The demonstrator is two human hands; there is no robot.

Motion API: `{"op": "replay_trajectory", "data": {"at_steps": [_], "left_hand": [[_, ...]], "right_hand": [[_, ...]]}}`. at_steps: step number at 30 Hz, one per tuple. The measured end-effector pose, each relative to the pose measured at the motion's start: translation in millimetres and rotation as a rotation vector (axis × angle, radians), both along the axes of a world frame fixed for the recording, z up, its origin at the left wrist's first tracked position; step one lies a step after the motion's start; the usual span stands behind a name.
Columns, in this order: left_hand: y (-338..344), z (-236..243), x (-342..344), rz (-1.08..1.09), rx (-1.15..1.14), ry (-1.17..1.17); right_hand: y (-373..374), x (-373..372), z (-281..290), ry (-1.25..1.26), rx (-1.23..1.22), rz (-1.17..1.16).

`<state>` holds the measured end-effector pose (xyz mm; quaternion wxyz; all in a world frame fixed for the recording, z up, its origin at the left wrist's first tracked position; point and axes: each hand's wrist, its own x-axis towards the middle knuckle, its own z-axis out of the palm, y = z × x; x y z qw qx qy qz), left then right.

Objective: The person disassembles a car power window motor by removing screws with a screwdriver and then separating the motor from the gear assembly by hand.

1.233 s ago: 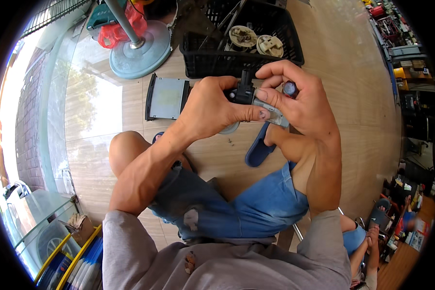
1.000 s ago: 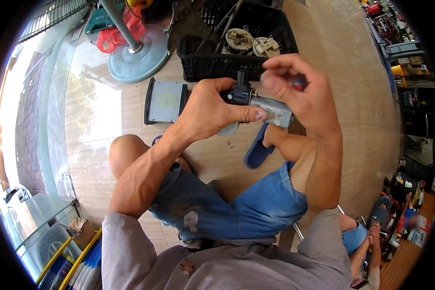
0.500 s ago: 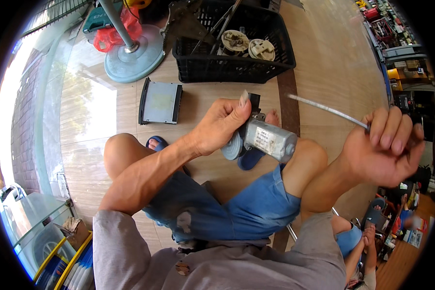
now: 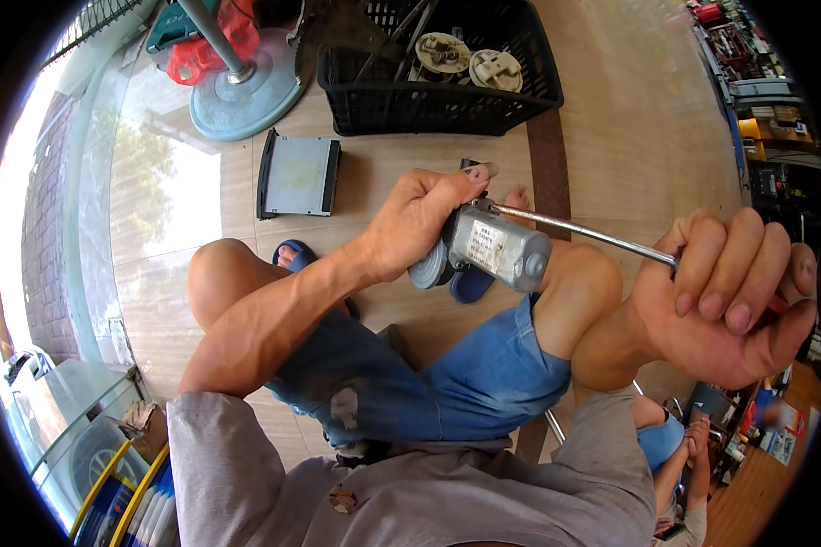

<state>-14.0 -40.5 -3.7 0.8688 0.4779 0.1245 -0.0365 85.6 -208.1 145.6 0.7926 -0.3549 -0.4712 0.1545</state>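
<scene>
Over the knees | left hand (image 4: 410, 228) clamps motor (image 4: 497, 248) | right hand (image 4: 730, 292) fists screwdriver (image 4: 584, 233) | keep shaft square, motor braced.

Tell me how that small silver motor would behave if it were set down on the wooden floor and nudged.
The silver motor has a round metal can body, so it would probably roll sideways when nudged. It looks dense for its size, being metal, so likely heavyish. The left hand wraps it fully, which suggests the smooth casing could be slippery. The gear housing at one end might stop a long roll.
</scene>
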Motion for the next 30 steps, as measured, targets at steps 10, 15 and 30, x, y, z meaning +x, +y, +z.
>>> {"op": "replay_trajectory", "data": {"at_steps": [10,15,30], "left_hand": [[1.1,2.0,-0.8,-0.034,-0.04,0.004],[-0.7,4.5,-0.5,-0.038,-0.018,0.019],[9.7,13.4,-0.9,-0.125,-0.126,0.036]], "right_hand": [[4.9,-4.0,-5.0,-0.016,-0.044,-0.007],[7.7,-5.9,-4.9,-0.023,-0.018,-0.026],[17.9,-15.8,-7.1,0.003,0.089,-0.127]]}}
